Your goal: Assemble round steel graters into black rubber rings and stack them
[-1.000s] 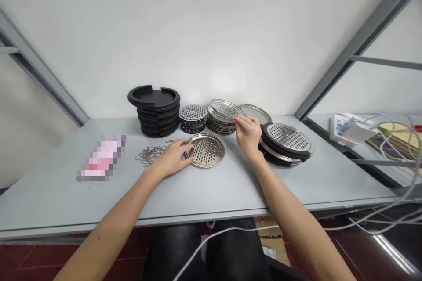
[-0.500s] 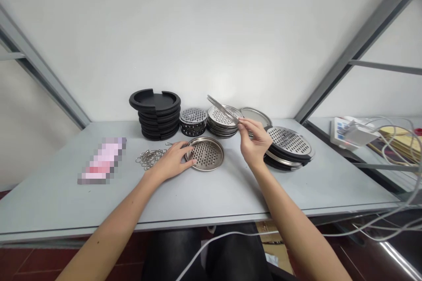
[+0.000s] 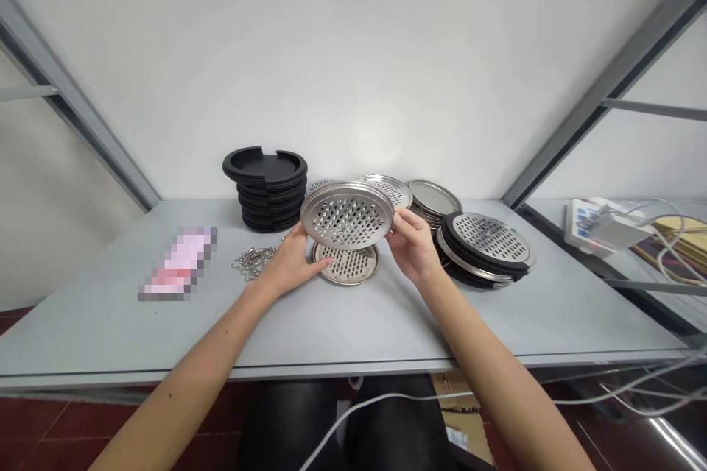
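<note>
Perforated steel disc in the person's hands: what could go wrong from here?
The perforated steel disc is held at its rim between the left hand and the right hand, so it might slip and strike the lower steel disc directly beneath it. The left hand also sits close to the loose metal clips, which could get scattered if knocked.
</note>
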The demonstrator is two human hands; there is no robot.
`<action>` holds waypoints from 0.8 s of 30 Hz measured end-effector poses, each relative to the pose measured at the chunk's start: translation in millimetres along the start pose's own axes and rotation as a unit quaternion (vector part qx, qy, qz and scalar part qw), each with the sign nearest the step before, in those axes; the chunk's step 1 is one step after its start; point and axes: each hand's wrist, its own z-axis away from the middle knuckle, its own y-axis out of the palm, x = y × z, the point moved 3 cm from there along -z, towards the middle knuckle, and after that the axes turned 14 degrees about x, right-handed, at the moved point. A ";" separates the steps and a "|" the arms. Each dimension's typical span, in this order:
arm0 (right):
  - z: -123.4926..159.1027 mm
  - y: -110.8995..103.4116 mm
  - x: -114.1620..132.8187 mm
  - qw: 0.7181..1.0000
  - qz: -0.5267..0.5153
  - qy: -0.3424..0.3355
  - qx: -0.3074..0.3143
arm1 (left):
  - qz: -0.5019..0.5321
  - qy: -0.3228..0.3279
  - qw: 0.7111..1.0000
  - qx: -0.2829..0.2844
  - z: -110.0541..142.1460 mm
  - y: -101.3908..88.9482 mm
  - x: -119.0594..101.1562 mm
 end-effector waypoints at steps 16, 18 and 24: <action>-5.3 -12.9 -16.3 0.998 0.015 0.065 0.011 | 0.039 0.041 0.998 -0.027 1.4 -5.7 -4.9; -5.3 -13.2 -17.1 0.998 0.015 0.061 0.009 | 0.046 0.034 0.998 -0.030 2.2 -5.7 -4.6; -3.4 -13.6 -19.2 0.996 0.090 0.028 -0.001 | 0.061 0.024 0.997 -0.031 3.1 -6.1 -2.5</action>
